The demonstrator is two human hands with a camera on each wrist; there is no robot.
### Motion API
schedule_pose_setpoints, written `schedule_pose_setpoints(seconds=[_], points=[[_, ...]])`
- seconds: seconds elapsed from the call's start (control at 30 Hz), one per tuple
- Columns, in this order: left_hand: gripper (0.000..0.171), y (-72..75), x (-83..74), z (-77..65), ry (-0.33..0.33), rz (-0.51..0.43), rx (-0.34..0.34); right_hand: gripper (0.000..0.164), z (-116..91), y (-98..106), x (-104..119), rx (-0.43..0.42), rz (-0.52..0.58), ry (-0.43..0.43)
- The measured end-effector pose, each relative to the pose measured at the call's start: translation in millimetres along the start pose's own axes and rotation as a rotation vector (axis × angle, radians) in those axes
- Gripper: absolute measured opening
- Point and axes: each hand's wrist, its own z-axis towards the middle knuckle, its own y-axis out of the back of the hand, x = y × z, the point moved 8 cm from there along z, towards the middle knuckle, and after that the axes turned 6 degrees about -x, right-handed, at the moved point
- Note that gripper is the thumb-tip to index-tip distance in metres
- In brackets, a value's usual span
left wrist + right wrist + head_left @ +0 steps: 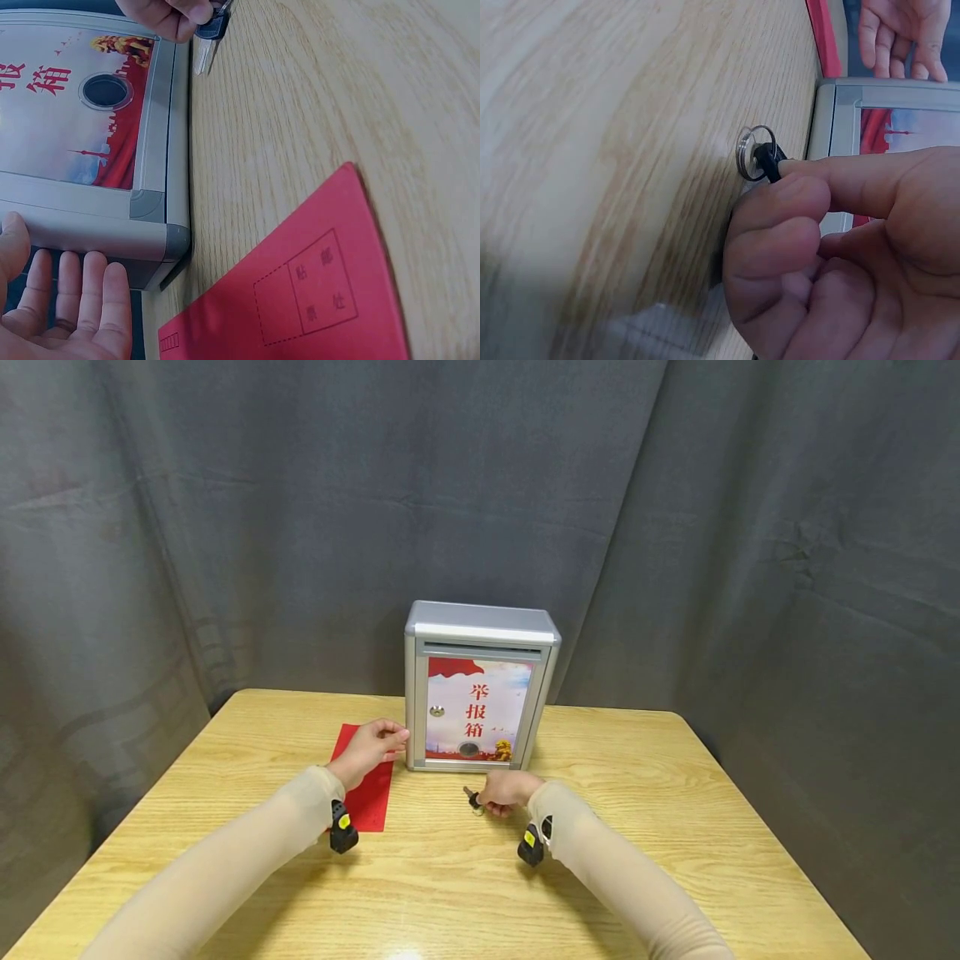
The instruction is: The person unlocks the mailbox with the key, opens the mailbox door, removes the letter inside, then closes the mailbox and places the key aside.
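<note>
A silver-grey metal box (483,620) with a top slot and a printed front panel stands upright on the table. My left hand (367,752) is at its left side. In the left wrist view, the fairly straight fingers (90,292) lie along that side and the thumb is at the front edge. Low in front of the box, my right hand (510,789) pinches a bunch of keys (473,798) between thumb and forefinger. Their black heads and silver blades show in the left wrist view. A metal ring (741,154) hangs from the keys in the right wrist view.
A red envelope (372,806) lies flat on the wooden table (420,877), left of the box and partly under my left hand in the head view. A round lock (437,712) sits at the panel's left edge. Grey curtains (300,527) hang behind the table.
</note>
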Motion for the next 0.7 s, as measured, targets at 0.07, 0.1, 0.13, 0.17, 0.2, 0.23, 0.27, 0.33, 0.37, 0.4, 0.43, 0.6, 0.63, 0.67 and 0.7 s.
schedule_pose_setpoints(seconds=[0.07,0.1,0.13,0.17,0.2,0.23,0.27,0.33,0.37,0.4,0.43,0.6,0.63,0.67,0.7], points=[[0.035,0.1,-0.2,0.2,0.002,-0.006,0.0,0.038,-0.7,0.9,1.9,-0.014,-0.039,-0.003],[0.035,0.1,0.0,0.4,0.004,-0.007,-0.001,0.038,-1.0,1.3,2.7,-0.02,-0.058,-0.006],[0.035,0.2,0.0,0.5,0.001,-0.005,-0.001,0.039,-1.2,1.7,3.5,-0.027,-0.077,-0.007],[0.036,0.1,0.1,0.5,0.0,-0.003,0.0,0.039,-1.3,1.8,4.2,-0.031,-0.093,-0.011],[0.036,0.3,0.0,0.5,0.0,-0.001,-0.001,0.039,-1.4,1.7,4.8,-0.034,-0.108,-0.012],[0.036,0.4,0.1,0.4,0.001,-0.001,-0.003,0.04,-1.2,1.6,5.4,-0.036,-0.12,-0.014],[0.036,0.6,0.1,0.3,0.0,0.0,-0.003,0.039,-1.1,1.3,5.8,-0.039,-0.131,-0.014],[0.037,0.9,-0.3,-0.1,-0.004,0.0,0.0,0.039,-0.4,0.6,6.6,-0.043,-0.152,-0.011],[0.037,0.9,-0.2,-0.5,-0.001,-0.005,-0.001,0.04,0.0,0.2,6.8,-0.043,-0.165,-0.009],[0.037,1.1,-0.3,-0.8,-0.001,-0.008,-0.001,0.04,0.5,-0.1,6.9,-0.046,-0.183,-0.007],[0.037,1.2,-0.3,-1.1,-0.001,-0.012,-0.001,0.04,0.8,-0.2,7.1,-0.05,-0.197,-0.005],[0.038,1.9,-0.9,-2.2,0.001,-0.016,0.0,0.04,1.9,0.7,9.1,-0.067,-0.274,0.006],[0.038,1.8,-1.0,-2.3,0.001,-0.017,0.002,0.041,1.8,1.2,9.6,-0.069,-0.283,0.006],[0.038,2.2,-1.0,-2.2,0.0,-0.015,0.002,0.041,1.9,1.6,10.2,-0.071,-0.292,0.008],[0.039,2.8,-0.9,-2.0,-0.001,-0.012,0.002,0.041,2.0,2.1,10.6,-0.073,-0.294,0.009]])
